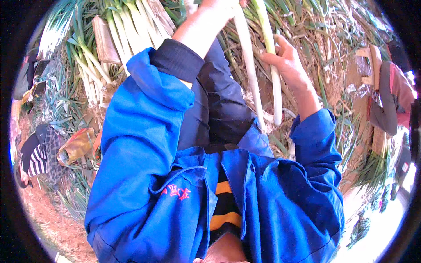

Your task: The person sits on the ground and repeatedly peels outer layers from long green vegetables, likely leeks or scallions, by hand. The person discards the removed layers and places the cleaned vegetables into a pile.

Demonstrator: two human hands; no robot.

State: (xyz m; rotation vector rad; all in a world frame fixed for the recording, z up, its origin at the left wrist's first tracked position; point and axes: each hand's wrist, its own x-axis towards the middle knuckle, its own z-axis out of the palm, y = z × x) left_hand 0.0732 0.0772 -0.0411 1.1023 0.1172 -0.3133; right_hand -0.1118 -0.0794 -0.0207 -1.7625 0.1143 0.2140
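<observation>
My right hand (284, 57) pinches a long green onion (277, 92) around its pale shank, thumb on the near side. Its green part runs up out of the top of the view. My left hand (220, 11), overexposed and partly cut off by the top edge, is closed at the upper end of a second, whiter green onion (248, 59). The two stalks hang side by side, root ends down over my bent leg. A row of white-shanked green onions (131, 29) lies just left of my left forearm.
A wooden block (106, 39) stands beside the row, with a smaller onion bunch (90, 72) left of it. Loose leaves (315, 39) litter the soil ahead. At far right a person (391, 95) sits near a wooden stool (373, 65); another person (41, 154) is at far left.
</observation>
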